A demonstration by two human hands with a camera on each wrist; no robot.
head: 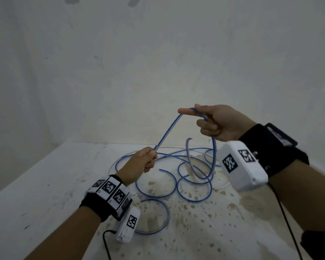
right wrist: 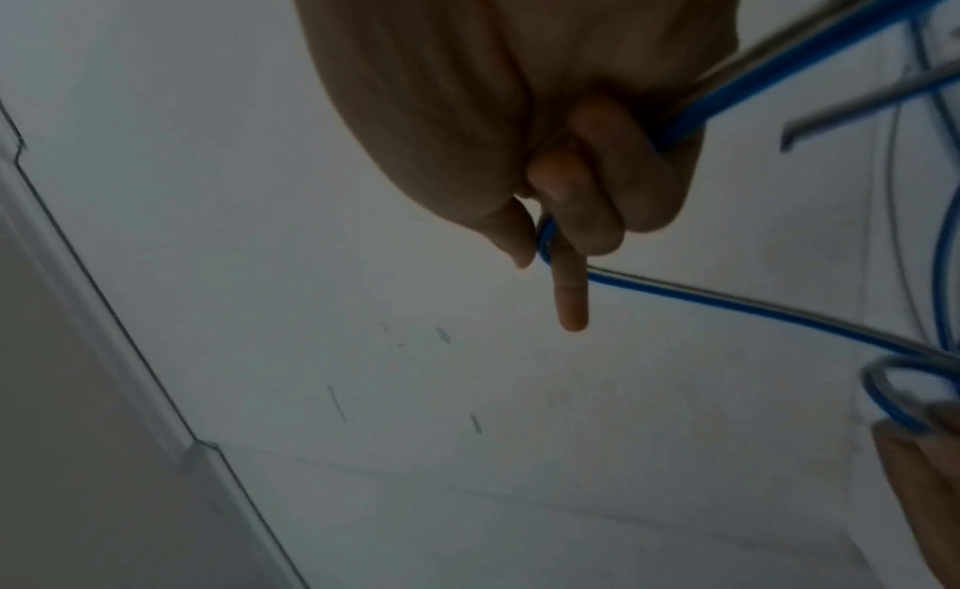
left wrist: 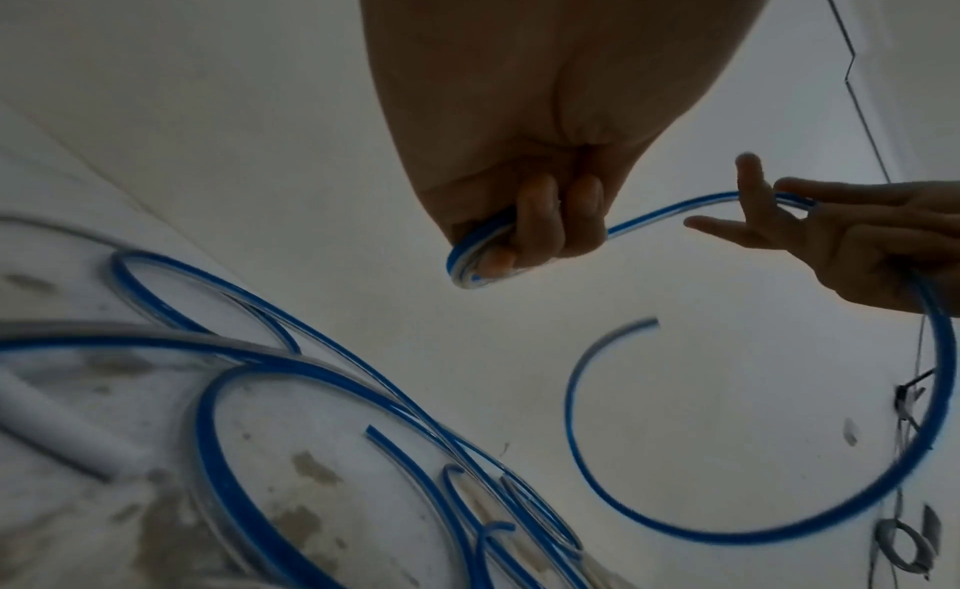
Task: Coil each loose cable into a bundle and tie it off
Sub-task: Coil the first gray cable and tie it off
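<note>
A blue cable (head: 167, 132) is stretched between my two hands above a white stained table (head: 45, 184). My left hand (head: 143, 162) grips one part of it in curled fingers; in the left wrist view the blue cable (left wrist: 467, 265) bends round those fingers (left wrist: 540, 224). My right hand (head: 212, 122), held higher, pinches the cable with the forefinger pointing left. From it the cable hangs in a loop (head: 212, 162) down to the table. In the right wrist view the blue cable (right wrist: 727, 306) passes round the forefinger (right wrist: 568, 294). More loose blue cable loops (head: 191, 182) lie tangled on the table.
A separate blue-grey loop (head: 158, 218) lies near my left wrist. A thin white cable (head: 221, 186) shows under the blue tangle. The table's left part (head: 36, 194) is bare, and a white wall (head: 158, 62) stands close behind. Black wrist-camera leads (head: 285, 218) hang by both forearms.
</note>
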